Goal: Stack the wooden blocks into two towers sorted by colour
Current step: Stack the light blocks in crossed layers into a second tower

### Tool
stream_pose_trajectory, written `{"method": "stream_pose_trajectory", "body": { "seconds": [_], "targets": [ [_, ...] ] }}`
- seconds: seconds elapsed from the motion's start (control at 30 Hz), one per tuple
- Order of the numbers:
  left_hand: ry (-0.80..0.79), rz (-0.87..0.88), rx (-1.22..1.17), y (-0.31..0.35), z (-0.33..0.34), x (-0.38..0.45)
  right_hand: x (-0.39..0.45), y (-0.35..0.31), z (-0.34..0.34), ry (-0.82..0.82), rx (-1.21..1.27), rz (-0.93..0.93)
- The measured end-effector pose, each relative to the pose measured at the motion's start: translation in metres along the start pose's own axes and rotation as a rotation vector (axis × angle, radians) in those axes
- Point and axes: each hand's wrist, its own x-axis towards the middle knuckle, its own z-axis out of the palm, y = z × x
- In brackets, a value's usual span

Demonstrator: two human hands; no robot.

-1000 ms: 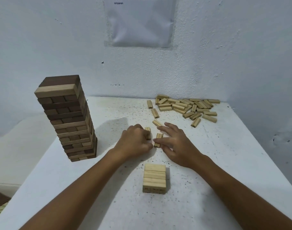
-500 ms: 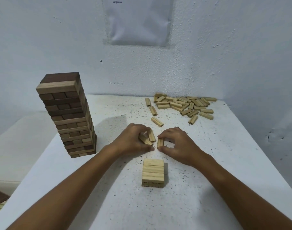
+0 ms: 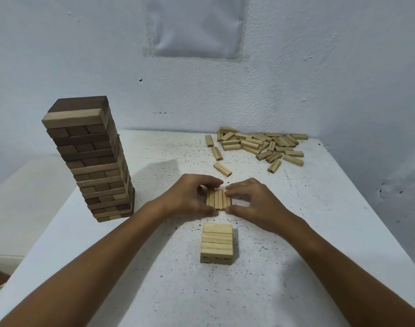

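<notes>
Three light wooden blocks (image 3: 218, 199) lie side by side as one row on the white table (image 3: 296, 232), pinched from both sides. My left hand (image 3: 190, 197) grips the row's left edge, and my right hand (image 3: 253, 199) grips its right edge, fingers and thumbs curled round the ends. Just in front of them stands a short stack of light blocks (image 3: 217, 243), two layers high. A tall tower (image 3: 93, 159) of dark blocks, with some light ones mixed in, stands at the left.
A heap of loose light blocks (image 3: 263, 145) lies at the table's far right, with three strays nearer, such as one (image 3: 222, 169) beyond my hands. The wall rises right behind the table. A lower pale surface (image 3: 24, 197) sits to the left.
The three loose blocks, held askew between my hands before, are now pushed together into one neat row. Both hands have closed in on its sides.
</notes>
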Motion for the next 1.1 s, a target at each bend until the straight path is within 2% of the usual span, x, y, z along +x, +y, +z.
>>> {"method": "stream_pose_trajectory", "body": {
  "seconds": [0.23,0.8,1.1],
  "targets": [
    [0.078,0.048,0.014,-0.001,0.006,-0.003,-0.002,-0.001,0.002,0.011,0.003,0.011],
    [0.089,0.049,0.09,-0.011,0.006,-0.004,-0.003,-0.005,0.0,-0.039,0.02,0.07],
    [0.092,0.027,0.045,-0.012,0.007,-0.007,0.001,-0.004,0.006,-0.033,0.052,0.051]
  ]
}}
